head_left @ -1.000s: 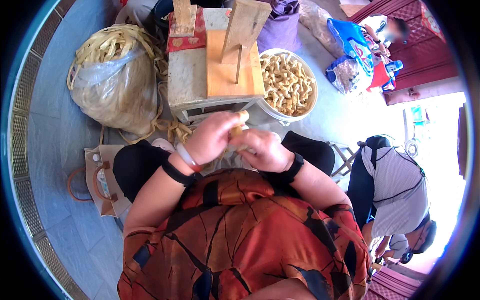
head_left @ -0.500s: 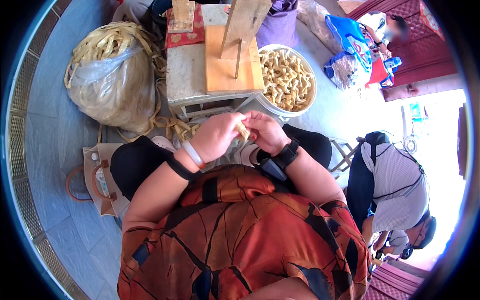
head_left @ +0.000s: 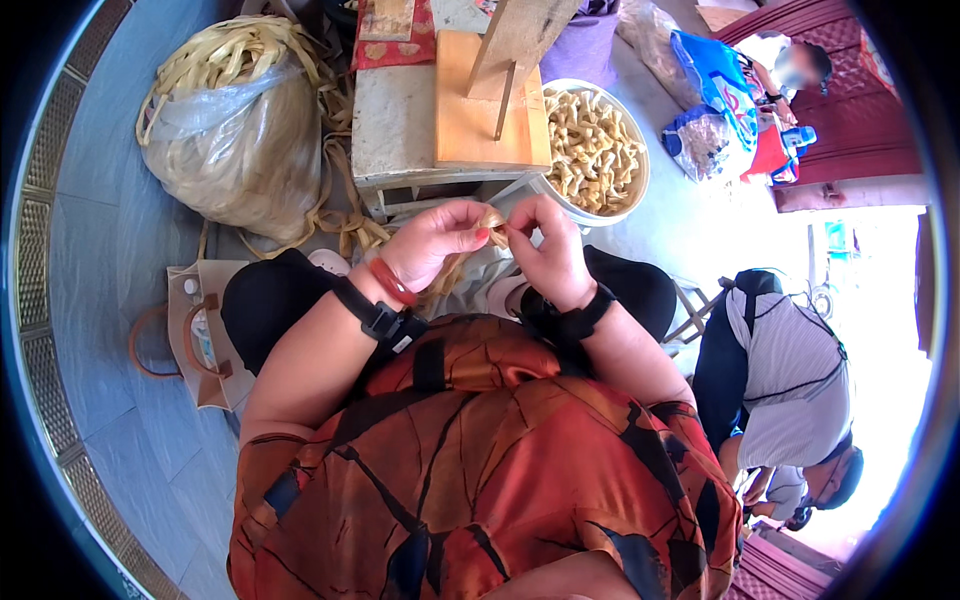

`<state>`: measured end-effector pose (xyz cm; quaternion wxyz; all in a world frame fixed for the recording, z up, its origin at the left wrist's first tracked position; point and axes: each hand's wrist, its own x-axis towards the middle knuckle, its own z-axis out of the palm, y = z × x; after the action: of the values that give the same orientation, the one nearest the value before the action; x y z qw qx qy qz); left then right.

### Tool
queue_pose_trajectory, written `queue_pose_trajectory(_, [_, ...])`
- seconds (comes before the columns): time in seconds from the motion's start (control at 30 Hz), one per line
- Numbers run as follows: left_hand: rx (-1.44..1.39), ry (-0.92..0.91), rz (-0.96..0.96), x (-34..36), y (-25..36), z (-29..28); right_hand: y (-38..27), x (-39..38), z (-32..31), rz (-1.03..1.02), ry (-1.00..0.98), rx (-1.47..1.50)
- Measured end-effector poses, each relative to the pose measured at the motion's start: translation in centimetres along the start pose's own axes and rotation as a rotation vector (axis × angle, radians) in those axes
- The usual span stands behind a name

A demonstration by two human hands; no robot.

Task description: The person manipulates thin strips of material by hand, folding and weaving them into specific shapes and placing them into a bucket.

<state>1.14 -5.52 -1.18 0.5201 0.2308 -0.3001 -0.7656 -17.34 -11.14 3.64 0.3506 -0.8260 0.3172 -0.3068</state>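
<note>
A small piece of pale yellow, flat strip (head_left: 491, 220), looking like tofu skin, is between my two hands in front of my lap. Thumb and fingers of my left hand (head_left: 432, 243) pinch it, palm partly turned up. On its other side my right hand (head_left: 550, 248) has curled fingers pinched on the strip's end. Just beyond my right hand, many similar knotted pieces (head_left: 592, 150) fill a round white tub (head_left: 641, 190). Long loose strips (head_left: 235, 48) spill over the top of a clear plastic bag (head_left: 235, 165) at the far left. More strips (head_left: 345, 225) trail beside it.
Ahead stands a small table (head_left: 400, 125) bearing a wooden board with an upright post (head_left: 515, 45) and thin peg. A beige handbag (head_left: 212, 330) sits on the floor at left. At right another person (head_left: 790, 350) bends over; one more (head_left: 775, 70) is at far right.
My left wrist has turned, bringing the palm side more into view. The strip has shifted slightly up and right, and my right fingers have curled tighter. The whole view has moved a little.
</note>
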Motion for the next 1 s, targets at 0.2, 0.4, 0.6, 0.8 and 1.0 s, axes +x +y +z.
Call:
queue_pose_trajectory(0.2, [0.133,0.155,0.146,-0.1,-1.4,0.5,-0.9,-0.1,0.2,-0.003,-0.134,-0.098])
queue_pose_trajectory(0.4, [0.49,0.222,0.169,-0.5,-0.4,1.3,-1.3,0.7,-1.5,0.267,-0.312,0.129])
queue_pose_trajectory(0.6, [0.823,0.376,0.36,-0.3,1.5,1.1,-2.6,1.1,-1.9,-0.192,-0.354,-0.108])
queue_pose_trajectory(0.8, [1.093,0.491,0.382,-0.4,2.4,1.3,-2.2,0.6,-2.6,0.01,-0.233,0.016])
queue_pose_trajectory(1.0, [1.029,0.44,0.484,0.1,2.2,2.2,-2.5,1.9,-1.7,-0.274,-0.311,-0.095])
